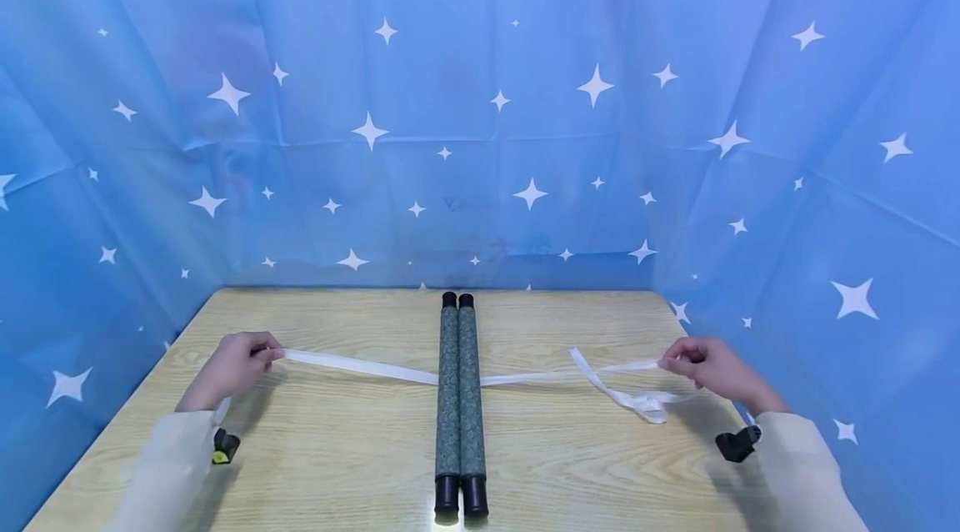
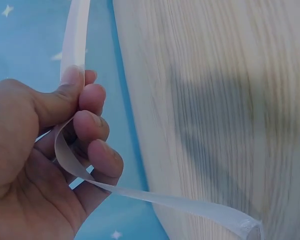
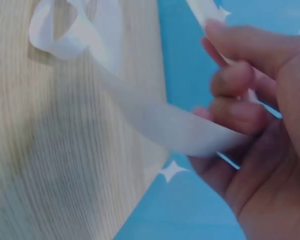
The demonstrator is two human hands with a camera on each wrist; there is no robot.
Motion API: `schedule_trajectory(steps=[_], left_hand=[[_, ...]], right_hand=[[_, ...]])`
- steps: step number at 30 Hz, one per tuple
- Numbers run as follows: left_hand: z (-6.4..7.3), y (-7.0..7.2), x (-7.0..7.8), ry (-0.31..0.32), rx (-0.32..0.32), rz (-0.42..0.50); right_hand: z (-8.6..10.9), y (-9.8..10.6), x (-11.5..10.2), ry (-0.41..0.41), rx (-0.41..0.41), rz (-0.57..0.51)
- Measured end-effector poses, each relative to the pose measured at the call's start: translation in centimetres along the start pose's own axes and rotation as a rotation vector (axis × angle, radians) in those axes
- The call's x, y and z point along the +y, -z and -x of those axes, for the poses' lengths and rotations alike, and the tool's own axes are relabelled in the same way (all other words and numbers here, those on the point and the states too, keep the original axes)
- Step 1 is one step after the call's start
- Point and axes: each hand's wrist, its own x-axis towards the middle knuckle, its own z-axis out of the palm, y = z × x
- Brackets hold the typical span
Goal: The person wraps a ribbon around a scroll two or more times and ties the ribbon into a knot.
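Two dark green patterned rods with black end caps, the left rod and the right rod, lie side by side on the table. A white ribbon runs out from both sides of them; its path at the rods is hidden. At the left, my left hand pinches the ribbon between thumb and forefinger, and a loose tail trails past the lower fingers. My right hand pinches the ribbon's other side. From it a slack tail droops to a loop on the table.
The light wood-grain table ends at a blue star-patterned curtain at the back and sides. A small black wrist device sits under each sleeve, one at the left and one at the right.
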Motion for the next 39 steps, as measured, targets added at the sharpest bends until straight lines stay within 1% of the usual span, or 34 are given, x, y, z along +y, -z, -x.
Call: schedule_trajectory(steps=[2, 4, 6, 8, 10, 13, 17, 22, 25, 28, 30, 33, 36, 39], left_hand=[[0.3, 0.5, -0.5, 0.009, 0.009, -0.008], [0.6, 1.1, -1.1, 0.01, 0.025, -0.019], [0.7, 1.7, -1.9, 0.007, 0.038, -0.036], [0.9, 2.3, -2.5, -0.001, 0.052, -0.054], [0.9, 3.0, -3.0, 0.001, 0.049, -0.057], [1.2, 4.2, -3.3, 0.021, 0.037, -0.058], [1.5, 5.7, -3.8, 0.062, 0.032, -0.077], [2.1, 7.1, -4.8, 0.114, 0.057, -0.102], [2.3, 8.0, -5.5, 0.156, 0.077, -0.104], [2.5, 8.7, -6.3, 0.202, 0.109, -0.122], [2.7, 9.1, -6.8, 0.225, 0.133, -0.137], [3.0, 9.5, -7.5, 0.25, 0.164, -0.158], [3.2, 9.3, -8.0, 0.277, 0.167, -0.161], [3.3, 8.6, -8.5, 0.304, 0.135, -0.145]], right_hand=[[0.2, 0.4, 0.0, -0.045, 0.054, -0.005], [0.3, 0.9, 0.1, -0.072, 0.096, -0.017], [0.5, 1.5, 0.2, -0.085, 0.135, -0.018], [0.6, 2.0, 0.4, -0.094, 0.173, 0.016], [0.7, 2.4, 0.5, -0.096, 0.208, 0.06], [0.9, 2.9, 0.7, -0.089, 0.26, 0.127], [1.2, 3.6, 1.1, -0.073, 0.321, 0.159], [1.5, 4.0, 1.1, -0.069, 0.402, 0.202], [1.7, 4.0, 1.2, -0.074, 0.41, 0.219], [1.8, 3.8, 1.2, -0.085, 0.392, 0.224], [1.9, 3.7, 1.2, -0.095, 0.382, 0.231], [1.7, 3.6, 1.3, -0.093, 0.388, 0.253], [1.5, 3.6, 1.5, -0.096, 0.381, 0.294], [1.3, 3.3, 2.1, -0.099, 0.341, 0.345]])
